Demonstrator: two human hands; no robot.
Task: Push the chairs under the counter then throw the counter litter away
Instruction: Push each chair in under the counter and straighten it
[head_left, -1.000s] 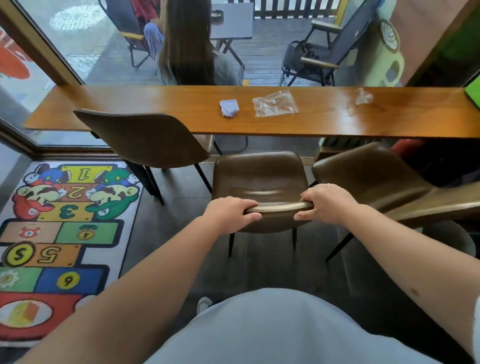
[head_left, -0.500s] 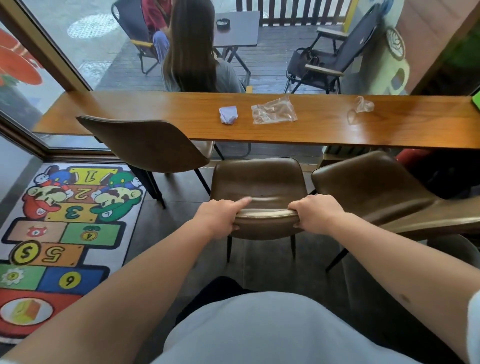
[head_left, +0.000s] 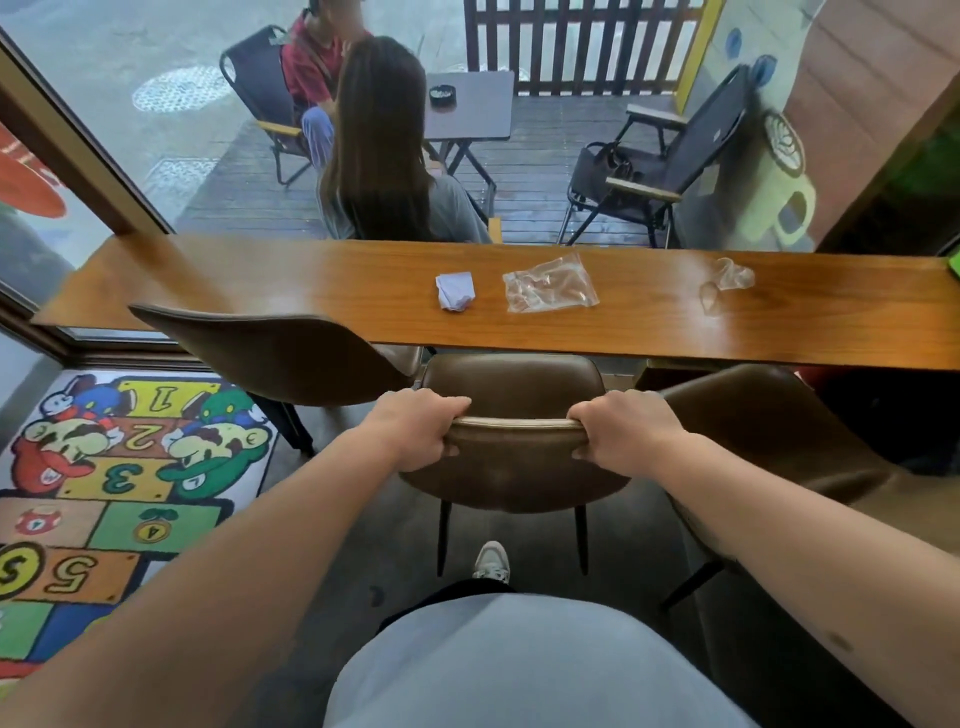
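Left hand (head_left: 415, 434) and right hand (head_left: 626, 430) each hold a closed grip on the middle chair (head_left: 511, 387) backrest, seat entering beneath the surface (head_left: 311, 280) ahead; litter (head_left: 549, 285) lies beyond, untouched.

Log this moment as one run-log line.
phase: pushing chairs | left hand + right hand: gripping middle chair backrest | seat front under counter | litter: uncollected

The desk (head_left: 311, 280) is warm orange-brown wood with a glossy grain, and the three chairs (head_left: 511, 384) are dark brown with a paler worn edge on the middle backrest. On the desk lie a white crumpled tissue (head_left: 455, 291) and two clear plastic wrappers (head_left: 549, 285). The floor rug (head_left: 104, 493) shows a hopscotch pattern of yellow, green, orange and blue numbered squares with red and green cartoon figures.
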